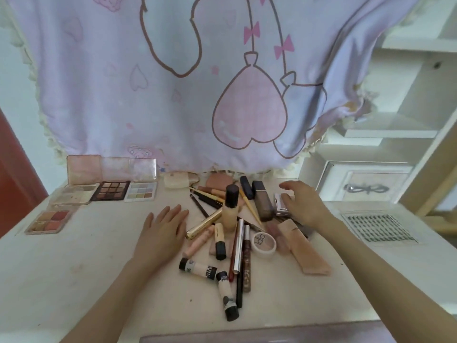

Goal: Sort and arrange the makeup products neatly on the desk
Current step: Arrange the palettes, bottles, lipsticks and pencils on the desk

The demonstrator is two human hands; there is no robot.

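A person's left hand (163,227) lay flat on the white desk (74,263), fingers straight, holding nothing, just left of a jumbled pile of makeup. The right hand (303,205) hovered over a small silver compact (282,206) at the pile's right edge, fingers loosely spread; whether it touched the compact could not be told. A foundation bottle (230,209) with a black cap stood upright amid the heap, a gold tube (204,224) leaning beside it. A round powder pot (264,244) and beige pouch (303,248) lay nearer. At far left, three open eyeshadow palettes (110,190) sat in a row, a blush palette (49,220) nearer. A lilac curtain (173,82) hung behind.
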